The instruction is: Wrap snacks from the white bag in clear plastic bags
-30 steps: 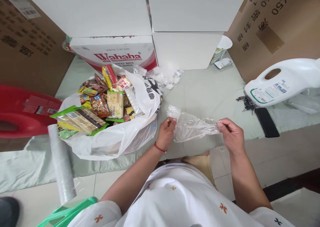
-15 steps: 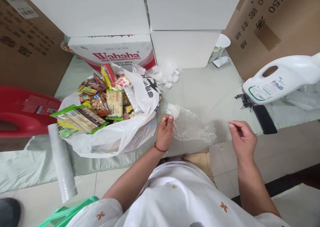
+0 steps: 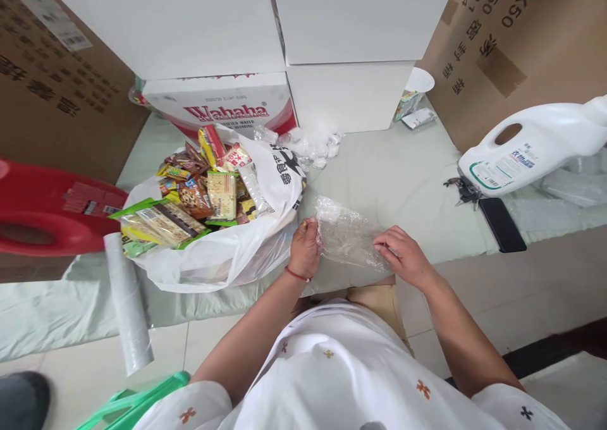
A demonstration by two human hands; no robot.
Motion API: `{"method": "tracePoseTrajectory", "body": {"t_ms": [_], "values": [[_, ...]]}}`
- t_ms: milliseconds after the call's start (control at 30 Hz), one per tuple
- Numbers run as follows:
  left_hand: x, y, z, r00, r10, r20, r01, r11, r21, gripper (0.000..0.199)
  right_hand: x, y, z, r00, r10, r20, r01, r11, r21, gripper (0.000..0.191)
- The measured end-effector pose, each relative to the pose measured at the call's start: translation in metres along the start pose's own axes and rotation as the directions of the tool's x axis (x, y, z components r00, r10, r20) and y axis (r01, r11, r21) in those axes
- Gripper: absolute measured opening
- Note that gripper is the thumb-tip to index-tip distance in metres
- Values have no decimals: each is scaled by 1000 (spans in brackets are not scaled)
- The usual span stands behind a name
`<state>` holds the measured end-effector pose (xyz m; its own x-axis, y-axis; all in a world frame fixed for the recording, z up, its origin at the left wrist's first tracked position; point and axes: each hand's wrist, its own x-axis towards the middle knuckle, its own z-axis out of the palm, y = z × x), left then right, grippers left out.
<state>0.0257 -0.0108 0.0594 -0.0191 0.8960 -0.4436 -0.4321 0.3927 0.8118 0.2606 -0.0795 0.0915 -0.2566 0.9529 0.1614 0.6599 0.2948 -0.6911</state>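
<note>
Left hand (image 3: 305, 250) pinches clear plastic (image 3: 349, 235), right hand (image 3: 402, 253) touching it.

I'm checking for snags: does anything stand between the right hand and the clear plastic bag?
Nothing visible does. The right hand is right at the near right end of the clear plastic bag, while the left hand holds its left end.

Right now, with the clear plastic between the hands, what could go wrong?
The thin, crumpled clear plastic could tear between the left hand and right hand. The black phone juts past the edge of the table and might get knocked off. The plastic roll overhangs that edge, so a bump may send it down.
</note>
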Motion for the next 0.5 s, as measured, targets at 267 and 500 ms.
{"method": "tracePoseTrajectory", "body": {"t_ms": [267,500], "values": [[-4,-12,21,998,-10,59,11,1000,-16,45,13,-17,39,999,-38,-5,37,989,-142,19],[2,-13,19,998,-55,38,55,998,3,56,23,-12,20,979,200,-38,-187,959,213,23]]}}
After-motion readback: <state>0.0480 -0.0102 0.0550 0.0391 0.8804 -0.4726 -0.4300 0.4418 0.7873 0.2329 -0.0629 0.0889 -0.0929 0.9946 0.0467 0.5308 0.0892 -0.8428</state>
